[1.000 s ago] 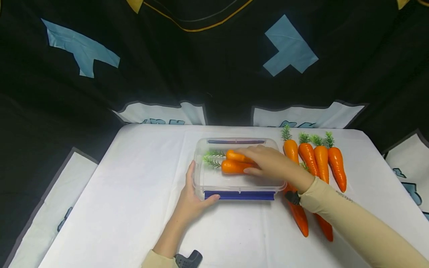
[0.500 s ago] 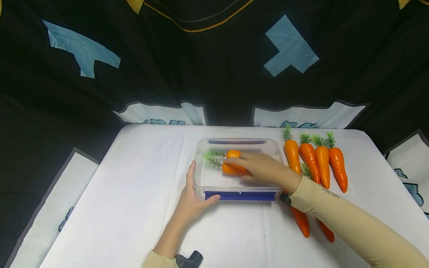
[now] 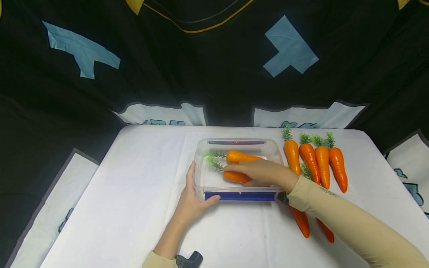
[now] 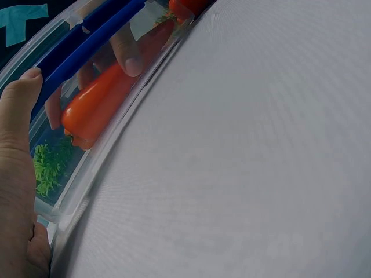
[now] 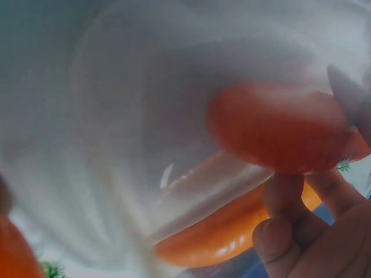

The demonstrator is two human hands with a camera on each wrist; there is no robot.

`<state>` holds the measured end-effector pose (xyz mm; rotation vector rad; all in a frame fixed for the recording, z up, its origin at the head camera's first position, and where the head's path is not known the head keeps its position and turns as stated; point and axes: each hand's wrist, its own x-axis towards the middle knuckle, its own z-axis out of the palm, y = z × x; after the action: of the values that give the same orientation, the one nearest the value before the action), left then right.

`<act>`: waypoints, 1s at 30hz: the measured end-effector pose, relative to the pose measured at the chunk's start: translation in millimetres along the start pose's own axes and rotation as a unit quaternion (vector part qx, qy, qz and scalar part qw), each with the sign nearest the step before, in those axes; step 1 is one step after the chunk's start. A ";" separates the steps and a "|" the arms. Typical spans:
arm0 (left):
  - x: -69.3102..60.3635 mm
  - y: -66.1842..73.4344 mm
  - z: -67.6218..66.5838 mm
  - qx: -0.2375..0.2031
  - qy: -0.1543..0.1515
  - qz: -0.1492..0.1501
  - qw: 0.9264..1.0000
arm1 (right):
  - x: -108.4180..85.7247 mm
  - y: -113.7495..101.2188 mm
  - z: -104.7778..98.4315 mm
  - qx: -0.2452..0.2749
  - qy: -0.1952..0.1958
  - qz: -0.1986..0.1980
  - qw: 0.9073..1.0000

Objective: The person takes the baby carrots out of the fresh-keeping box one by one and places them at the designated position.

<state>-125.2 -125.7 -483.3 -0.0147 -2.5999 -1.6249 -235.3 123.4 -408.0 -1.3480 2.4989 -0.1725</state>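
Observation:
A clear plastic food container [image 3: 199, 178] with a blue clip along its near side stands in the middle of the white table. My left hand [image 3: 191, 201] grips its near left corner, thumb on the blue clip [image 4: 93, 49]. Inside the container, my right hand [image 3: 259, 172] holds the nearer carrot [image 3: 234, 176] from above, its fingers and thumb about the sides; the hand hides the carrot's tapered end in the head view. The farther carrot [image 3: 239, 156] lies beyond that hand. Green leafy tops [image 3: 214, 162] of both point left.
Right of the container lie several more carrots [image 3: 322, 163] with leafy tops, some overlapping. The right forearm [image 3: 348, 219] crosses above them and partly hides the nearer ones [image 3: 300, 221]. A dark curtain [image 3: 207, 67] hangs behind the table [image 3: 134, 178].
Inside the container, the right hand has shifted slightly left and nearer, from over both carrots onto the nearer one, which now lies closer to the near wall. The left hand stays put.

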 end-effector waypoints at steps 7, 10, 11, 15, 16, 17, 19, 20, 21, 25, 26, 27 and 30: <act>-1.4 0.1 0.0 0.002 0.001 0.001 1.000 | 8.0 -4.8 3.3 0.015 -0.032 -0.007 0.999; -1.1 0.2 0.2 0.002 0.000 0.003 1.000 | 10.3 -6.2 5.5 0.048 -0.048 0.016 0.998; -1.0 0.2 0.2 0.001 0.000 0.004 1.000 | 10.8 -6.3 6.2 0.058 -0.052 0.024 0.997; -0.5 0.1 0.0 0.002 -0.002 0.003 1.000 | 12.4 -5.0 8.0 0.086 -0.058 0.050 0.993; -0.4 0.1 -0.1 0.004 -0.002 0.002 1.000 | 12.7 -4.5 8.0 0.092 -0.057 0.052 0.993; -0.3 0.2 -0.1 0.004 -0.002 0.001 1.000 | 13.3 -3.9 8.0 0.099 -0.057 0.054 0.992; -0.1 0.2 -0.2 0.004 -0.002 -0.002 1.000 | 14.4 -2.9 7.8 0.111 -0.059 0.062 0.990; -0.1 0.1 -0.2 0.003 -0.002 -0.002 1.000 | 14.9 -2.5 7.8 0.117 -0.059 0.067 0.989; -0.2 0.2 -0.1 0.002 -0.003 -0.003 1.000 | 15.2 -2.1 7.8 0.121 -0.059 0.070 0.988; -0.4 0.4 0.2 0.001 -0.003 -0.002 1.000 | 15.7 -1.3 8.3 0.131 -0.053 0.073 0.987; -0.5 0.6 0.2 0.001 -0.003 -0.001 1.000 | 15.5 -1.4 8.3 0.132 -0.050 0.075 0.987; -0.7 0.8 0.2 0.002 -0.003 -0.001 1.000 | 15.3 -1.4 8.4 0.132 -0.048 0.076 0.987; -1.1 1.3 0.1 0.004 -0.002 -0.001 1.000 | 14.2 -1.2 8.3 0.131 -0.041 0.073 0.988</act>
<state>-124.0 -124.9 -482.2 -0.0133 -2.6102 -1.6165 -239.0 111.2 -418.4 -1.0441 2.3953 -0.3890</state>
